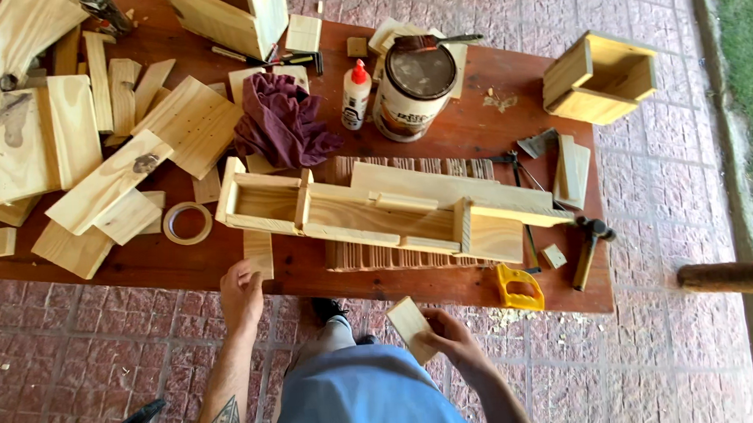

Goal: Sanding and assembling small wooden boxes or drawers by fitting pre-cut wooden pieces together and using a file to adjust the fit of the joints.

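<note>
Pine offcuts crowd the dark red bench, and the work in hand looks like fitting small pieces to a long open box frame. The left hand rests at the bench's near edge, its fingers pinching the near end of a short wood strip; that strip lies flat, its long axis running straight away from the fingers toward the frame, which it reaches at its far end. The right hand hangs off the bench, below its near edge, fingers curled around a small square wood block, held tilted with one corner pointing up toward the bench. The frame lies just beyond both hands, its long axis running from left to right. By my reading, a next move would call for squaring the strip against the frame. A glue bottle and paint can stand beyond the frame, a roll of tape lies left of the left fingers, and a hammer sits right of the frame.
</note>
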